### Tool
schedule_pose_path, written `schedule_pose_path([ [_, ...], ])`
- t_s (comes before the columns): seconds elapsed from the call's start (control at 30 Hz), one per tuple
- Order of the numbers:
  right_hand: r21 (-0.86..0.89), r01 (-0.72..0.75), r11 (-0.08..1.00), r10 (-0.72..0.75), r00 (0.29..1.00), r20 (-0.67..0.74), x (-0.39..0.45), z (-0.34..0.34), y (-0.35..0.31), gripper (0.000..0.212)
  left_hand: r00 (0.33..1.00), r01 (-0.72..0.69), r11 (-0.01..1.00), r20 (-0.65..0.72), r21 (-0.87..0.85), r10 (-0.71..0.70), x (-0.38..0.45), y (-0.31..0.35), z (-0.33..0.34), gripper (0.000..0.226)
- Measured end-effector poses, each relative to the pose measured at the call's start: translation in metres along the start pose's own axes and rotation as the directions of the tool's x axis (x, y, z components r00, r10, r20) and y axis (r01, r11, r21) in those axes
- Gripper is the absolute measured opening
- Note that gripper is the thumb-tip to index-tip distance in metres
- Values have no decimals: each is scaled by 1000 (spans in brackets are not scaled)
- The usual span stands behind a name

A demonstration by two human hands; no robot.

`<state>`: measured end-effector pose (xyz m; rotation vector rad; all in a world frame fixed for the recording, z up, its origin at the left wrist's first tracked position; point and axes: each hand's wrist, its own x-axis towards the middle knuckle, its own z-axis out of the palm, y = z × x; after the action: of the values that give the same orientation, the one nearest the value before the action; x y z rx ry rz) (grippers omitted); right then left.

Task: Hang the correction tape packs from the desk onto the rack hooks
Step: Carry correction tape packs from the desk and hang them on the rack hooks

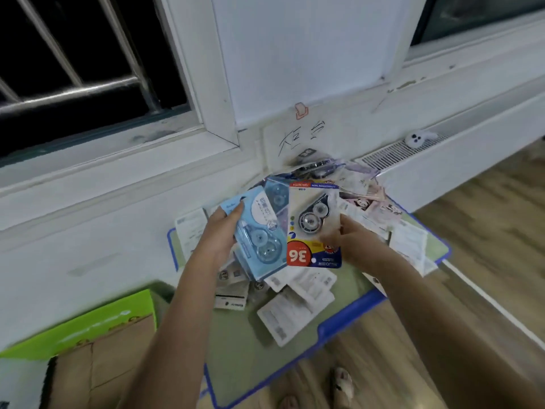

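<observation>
Left hand (219,231) gripping blue pack (259,231), right hand (351,240) pinching red-labelled pack (314,225)

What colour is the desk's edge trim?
Blue, on the pale green desk's edge trim, seen in the head view.

my tabletop (253,343), pale green with a blue rim, fills the frame's centre; correction tape packs (295,308) lie scattered on it, many face down, piled toward the wall.

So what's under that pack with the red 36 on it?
The right hand holds the 36 pack above the desk. White packs lie face down below; whatever sits directly beneath it is covered.
</observation>
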<state>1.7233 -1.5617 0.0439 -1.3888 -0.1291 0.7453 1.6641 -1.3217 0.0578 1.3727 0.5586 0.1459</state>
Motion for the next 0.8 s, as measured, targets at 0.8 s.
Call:
schedule_pose_path([
  [0.8,245,410,879,-26,552,-833,-443,-173,114,24,585,-15,988,803,155,-117,-257,-99,371,9],
])
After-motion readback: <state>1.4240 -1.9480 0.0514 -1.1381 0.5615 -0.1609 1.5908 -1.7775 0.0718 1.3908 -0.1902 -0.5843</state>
